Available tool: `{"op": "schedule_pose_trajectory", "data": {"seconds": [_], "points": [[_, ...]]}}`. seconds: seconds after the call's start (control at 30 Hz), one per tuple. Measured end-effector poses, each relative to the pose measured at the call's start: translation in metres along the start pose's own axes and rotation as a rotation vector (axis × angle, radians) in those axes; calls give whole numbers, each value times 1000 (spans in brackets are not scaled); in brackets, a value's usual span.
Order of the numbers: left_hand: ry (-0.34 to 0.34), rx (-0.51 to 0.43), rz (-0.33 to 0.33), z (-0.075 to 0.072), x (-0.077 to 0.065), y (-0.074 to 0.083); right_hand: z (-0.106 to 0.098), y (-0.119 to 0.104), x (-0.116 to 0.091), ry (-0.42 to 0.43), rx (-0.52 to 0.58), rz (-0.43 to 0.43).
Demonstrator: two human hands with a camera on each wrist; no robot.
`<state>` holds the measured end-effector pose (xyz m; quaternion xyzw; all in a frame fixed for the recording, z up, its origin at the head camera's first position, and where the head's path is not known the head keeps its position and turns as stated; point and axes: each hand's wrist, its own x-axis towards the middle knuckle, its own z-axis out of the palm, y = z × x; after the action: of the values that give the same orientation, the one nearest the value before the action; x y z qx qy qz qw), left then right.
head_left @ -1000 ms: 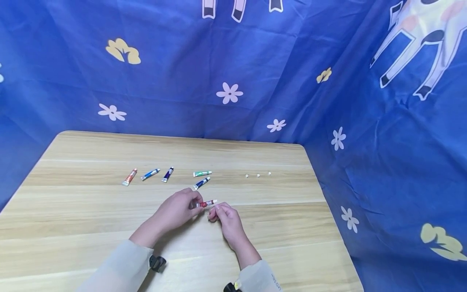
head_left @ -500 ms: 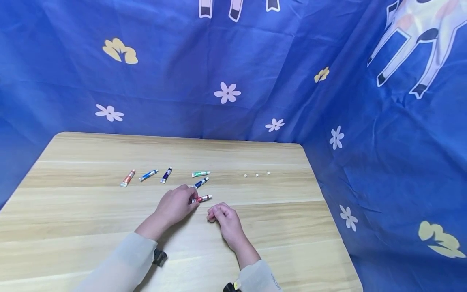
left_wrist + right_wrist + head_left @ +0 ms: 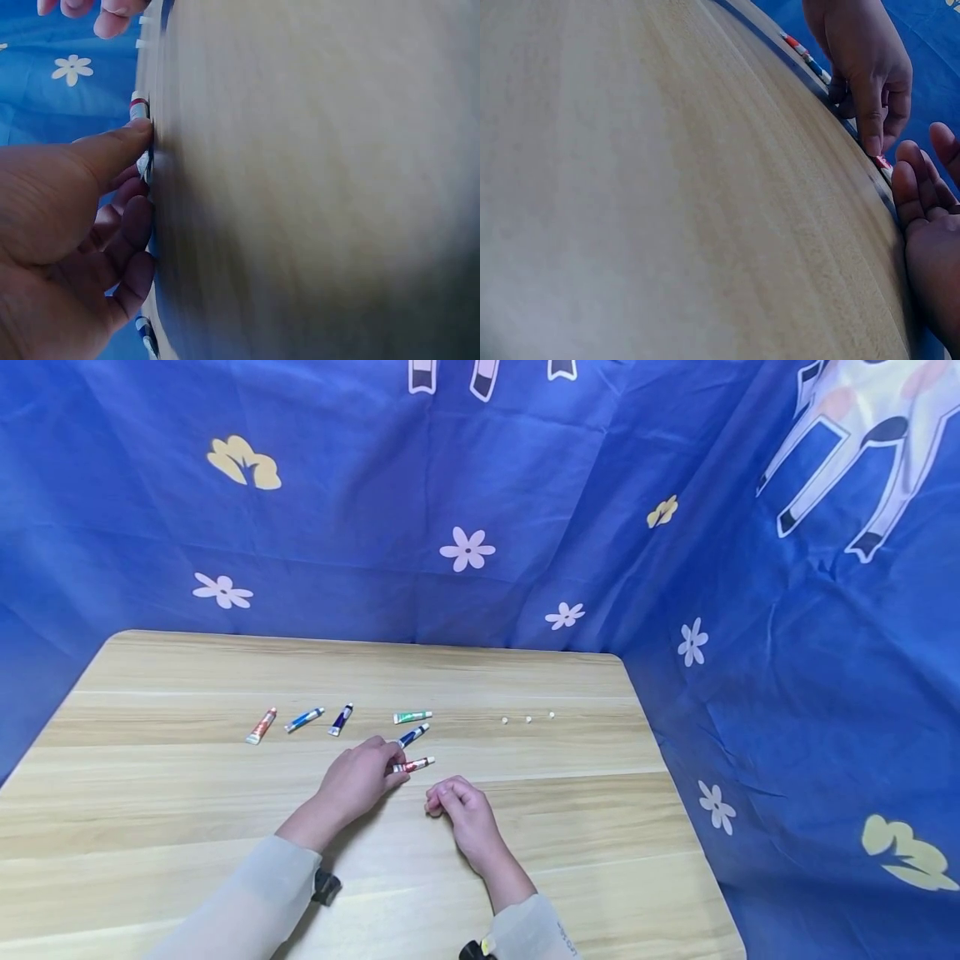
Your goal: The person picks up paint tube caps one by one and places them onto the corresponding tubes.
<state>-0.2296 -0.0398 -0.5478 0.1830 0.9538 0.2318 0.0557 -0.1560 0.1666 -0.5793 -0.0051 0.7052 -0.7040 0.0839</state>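
My left hand (image 3: 365, 774) pinches the flat tail of a small red paint tube (image 3: 417, 764) low over the table, its white tip pointing right. In the left wrist view the thumb (image 3: 124, 142) presses along the tube, with the other fingers curled behind. To the right, apart from the tube, is my right hand (image 3: 463, 810), fingers curled and thumb against the index finger; I cannot tell whether something small lies between them. In the right wrist view its fingers (image 3: 907, 191) curl near the red tube's end. A dark blue paint tube (image 3: 414, 735) lies just beyond my left fingers.
On the wooden table (image 3: 585, 860) lie a green tube (image 3: 412, 717), a violet tube (image 3: 341, 719), a light blue tube (image 3: 304, 719) and an orange tube (image 3: 262, 726). Three small white pieces (image 3: 528, 720) are spaced out at the right. A blue patterned cloth (image 3: 337, 527) surrounds the table.
My left hand has carried the red tube slightly forward and left, away from my right hand, then nearly stopped. The right hand stays where it was.
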Motion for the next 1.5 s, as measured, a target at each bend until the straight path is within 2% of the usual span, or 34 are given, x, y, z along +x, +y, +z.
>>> {"op": "schedule_pose_trajectory", "data": {"seconds": [0.23,0.43,0.67,0.87,0.97,1.13,1.33,1.5], "points": [[50,-29,-7,0,-2,-5,-1,-1,0,6,9,9],[105,-49,-45,-9,-13,-21,-1,-2,0,5,10,24],[170,-65,-132,-30,-29,-46,0,-2,0,7,-7,26],[277,-128,-286,-43,-39,-78,0,-4,0,8,2,22],[294,-156,-355,-50,-40,-96,1,-4,-1,14,43,10],[331,-155,-403,-58,-41,-122,2,-3,-6,11,158,-21],[338,-163,-417,-63,-44,-130,0,-5,-9,35,307,-42],[318,-167,-424,-66,-45,-132,-5,-8,-9,79,350,-87]]}}
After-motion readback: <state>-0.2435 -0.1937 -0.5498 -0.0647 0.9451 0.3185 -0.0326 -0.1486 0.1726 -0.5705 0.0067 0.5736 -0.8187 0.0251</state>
